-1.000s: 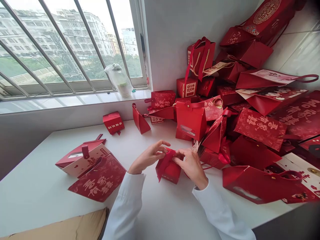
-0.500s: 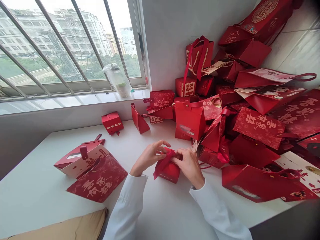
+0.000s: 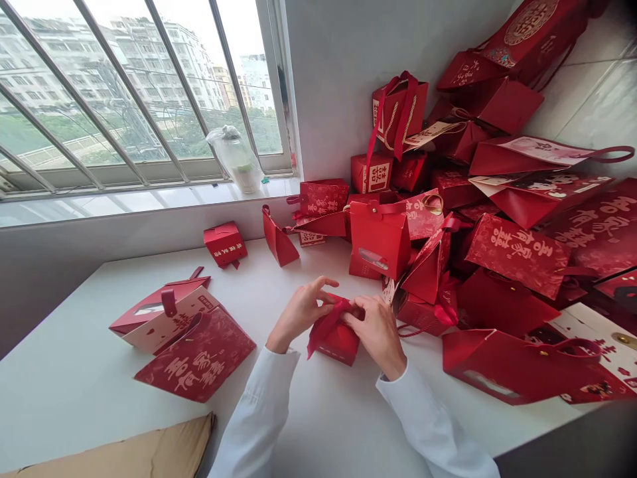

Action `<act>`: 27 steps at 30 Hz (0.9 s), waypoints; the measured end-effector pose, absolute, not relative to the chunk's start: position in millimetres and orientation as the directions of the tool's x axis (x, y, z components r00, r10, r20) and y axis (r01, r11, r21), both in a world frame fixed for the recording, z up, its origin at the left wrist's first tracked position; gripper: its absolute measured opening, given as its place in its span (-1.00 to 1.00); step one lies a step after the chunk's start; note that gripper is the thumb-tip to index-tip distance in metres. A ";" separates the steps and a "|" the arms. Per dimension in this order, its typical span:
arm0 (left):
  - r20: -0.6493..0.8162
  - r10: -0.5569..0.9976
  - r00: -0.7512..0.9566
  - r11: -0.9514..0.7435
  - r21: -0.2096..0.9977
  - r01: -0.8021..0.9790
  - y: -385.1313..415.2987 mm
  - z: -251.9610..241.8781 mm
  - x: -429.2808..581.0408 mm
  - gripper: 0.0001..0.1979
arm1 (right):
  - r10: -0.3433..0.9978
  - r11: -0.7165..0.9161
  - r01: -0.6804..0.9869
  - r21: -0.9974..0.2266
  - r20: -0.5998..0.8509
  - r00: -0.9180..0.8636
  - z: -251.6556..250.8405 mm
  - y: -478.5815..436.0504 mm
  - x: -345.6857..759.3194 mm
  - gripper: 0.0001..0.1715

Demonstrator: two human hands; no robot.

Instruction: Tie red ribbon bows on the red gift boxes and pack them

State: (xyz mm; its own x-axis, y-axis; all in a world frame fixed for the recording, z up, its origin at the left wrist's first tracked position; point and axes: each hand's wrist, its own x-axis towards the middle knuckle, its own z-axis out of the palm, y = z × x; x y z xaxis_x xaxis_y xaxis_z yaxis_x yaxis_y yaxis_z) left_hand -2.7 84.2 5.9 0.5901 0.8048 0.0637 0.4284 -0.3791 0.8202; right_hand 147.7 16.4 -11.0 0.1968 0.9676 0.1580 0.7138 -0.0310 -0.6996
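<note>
— What are your hands doing right now?

— My right hand (image 3: 377, 335) is pinching the red ribbon (image 3: 326, 325) between thumb and fingertips, right on top of the small red box (image 3: 339, 344), while my left hand (image 3: 300, 312) is curling over the same spot. I can't tell whether the left one is gripping or only steadying.

— And what is changing from a moment ago?

— My left hand is tilting up a little onto its fingers, and the ribbon's loose end is shifting slightly left, lying over the box's corner.

— Is the box moving too?

— Hardly. It is sitting between my hands on the white desk (image 3: 79, 372), just in front of the heap of red gift bags (image 3: 517, 249), with the flat red bag (image 3: 196, 355) lying well off to my left
</note>
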 end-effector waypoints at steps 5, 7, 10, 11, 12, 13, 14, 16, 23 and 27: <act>0.033 0.814 0.580 -0.343 0.833 0.434 82.8 5.5 -4.8 -0.67 | 0.967 -0.032 0.701 -0.712 0.155 0.202 -11.7 15.3 146.7 -0.84; 0.020 0.810 0.586 -0.334 0.837 0.434 83.0 5.6 -6.0 -0.64 | 0.967 -0.033 0.692 -0.721 0.151 0.204 -12.0 14.9 145.9 -0.83; 0.014 0.800 0.600 -0.342 0.832 0.436 84.7 5.4 -7.3 -0.59 | 0.968 -0.033 0.679 -0.734 0.147 0.205 -12.9 14.8 145.5 -0.82; 0.016 0.797 0.604 -0.348 0.830 0.436 85.4 5.3 -7.4 -0.58 | 0.968 -0.031 0.677 -0.735 0.147 0.204 -13.4 15.0 145.9 -0.82; 0.019 0.796 0.605 -0.351 0.829 0.436 86.1 5.0 -7.5 -0.58 | 0.969 -0.029 0.677 -0.735 0.147 0.201 -14.0 15.3 146.7 -0.81; 0.019 0.799 0.602 -0.350 0.827 0.439 86.6 4.6 -7.5 -0.57 | 0.970 -0.024 0.678 -0.735 0.147 0.194 -14.6 15.7 147.9 -0.81; 0.019 0.804 0.595 -0.347 0.826 0.444 87.0 4.2 -7.4 -0.57 | 0.972 -0.017 0.678 -0.735 0.147 0.185 -15.3 16.2 149.5 -0.81; 0.014 0.818 0.576 -0.336 0.824 0.456 87.3 3.3 -7.2 -0.56 | 0.975 0.002 0.661 -0.750 0.147 0.164 -16.5 17.1 153.4 -0.87; 0.033 0.828 0.559 -0.347 0.814 0.466 85.6 3.1 -6.7 -0.58 | 0.935 0.228 0.614 -0.756 0.345 0.078 -19.1 17.0 160.4 -0.76; 0.025 0.825 0.565 -0.346 0.812 0.470 85.3 4.4 -8.0 -0.59 | 0.893 0.286 0.669 -0.686 0.444 0.073 -19.8 16.6 159.6 -0.82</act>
State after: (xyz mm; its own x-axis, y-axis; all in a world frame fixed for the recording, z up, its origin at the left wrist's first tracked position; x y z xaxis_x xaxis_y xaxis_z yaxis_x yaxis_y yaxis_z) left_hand -8.0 85.3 4.4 0.5647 0.8249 0.0251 0.4697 -0.3463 0.8121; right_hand 159.6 16.6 -19.8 0.0726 0.8933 0.4435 0.6695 0.2860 -0.6856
